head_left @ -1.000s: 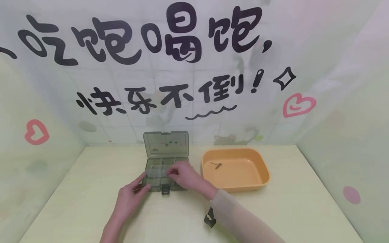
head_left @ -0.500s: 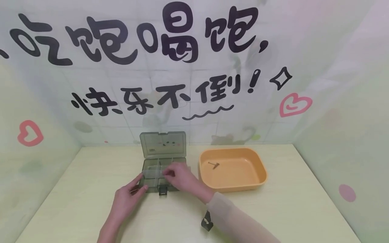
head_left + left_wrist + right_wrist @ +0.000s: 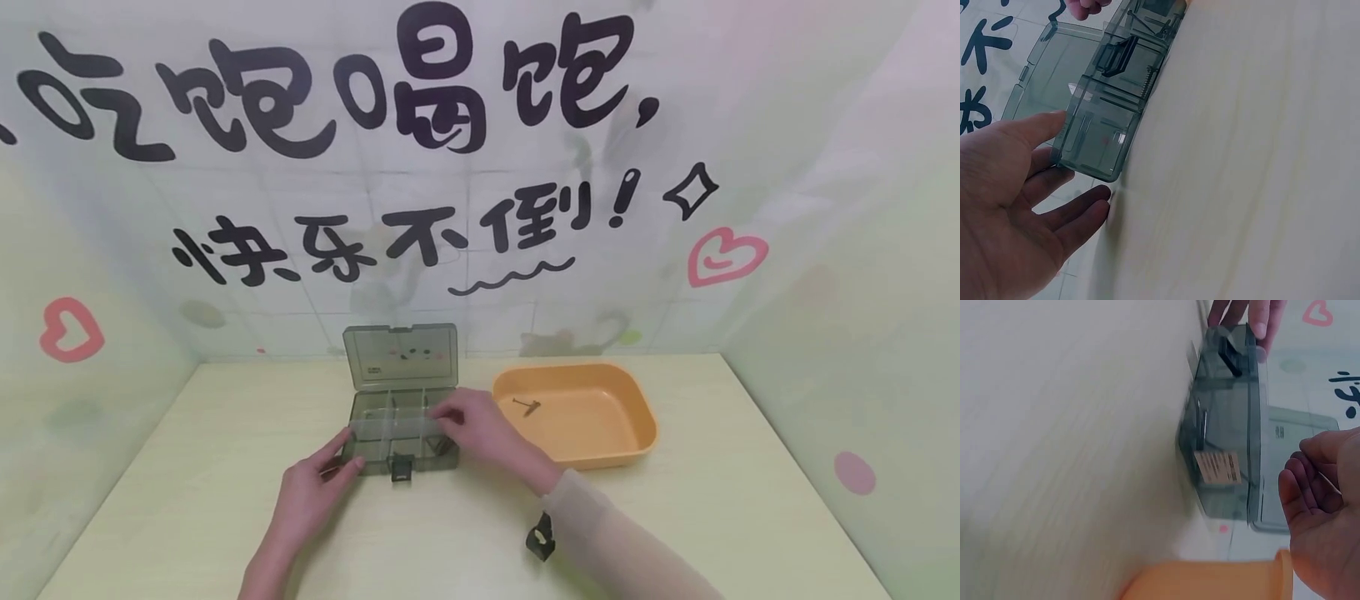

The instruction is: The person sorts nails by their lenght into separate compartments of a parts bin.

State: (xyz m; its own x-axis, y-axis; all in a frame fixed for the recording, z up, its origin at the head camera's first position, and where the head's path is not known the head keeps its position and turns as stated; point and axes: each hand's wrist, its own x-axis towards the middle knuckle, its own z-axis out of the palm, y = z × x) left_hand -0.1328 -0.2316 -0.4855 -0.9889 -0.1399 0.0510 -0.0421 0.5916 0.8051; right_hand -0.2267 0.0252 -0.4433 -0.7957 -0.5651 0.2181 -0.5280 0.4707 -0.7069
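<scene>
The smoky clear compartment box [image 3: 367,456] stands with its lid [image 3: 401,357] raised at the back. Its left end is between the thumb and fingers of my left hand [image 3: 318,492]; the left wrist view shows the thumb [image 3: 1047,128] on its edge. My right hand [image 3: 476,425] is over the right part, fingers curled and thumb against the index finger, with nothing showing between them in the right wrist view. Inside the box, a small coiled spring [image 3: 1147,80] and thin screw-like pieces [image 3: 1138,22] show near the black latch [image 3: 1116,56]. A striped label [image 3: 1219,467] is seen at the right end.
An orange tray [image 3: 651,417] stands right of the box, holding a screw-like piece and a small brown piece [image 3: 531,408] at its left. A black strap piece [image 3: 540,537] hangs by the right sleeve [image 3: 600,521]. The printed back wall [image 3: 420,275] rises behind the table.
My right hand has moved to the right across the box, uncovering the front right compartment with dark small pieces. The left hand keeps its hold; the whole head view has shifted slightly.
</scene>
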